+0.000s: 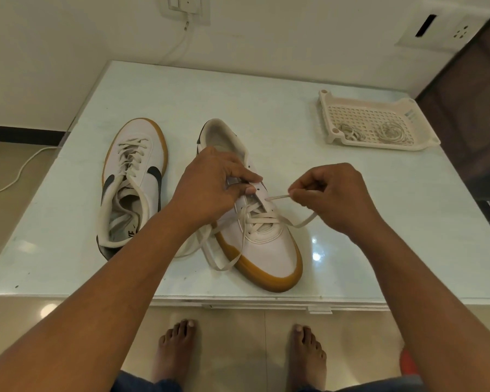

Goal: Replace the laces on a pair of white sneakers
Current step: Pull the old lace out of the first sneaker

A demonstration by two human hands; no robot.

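Two white sneakers with tan soles lie on the table. The left sneaker (136, 176) is fully laced, toe pointing away. The right sneaker (262, 244) points its toe toward me and is laced only across its lower eyelets. My left hand (210, 185) presses on the eyelet flap near the tongue. My right hand (334, 193) pinches one end of the cream lace (277, 197), pulled out sideways from an eyelet. The other lace end (227, 264) loops loose on the table beside the sole.
A cream perforated plastic tray (379, 108) at the back right holds two bundles of laces (391, 132). The pale glossy table (379, 222) ends just ahead of my bare feet. A white cable (20, 171) runs along the floor at left.
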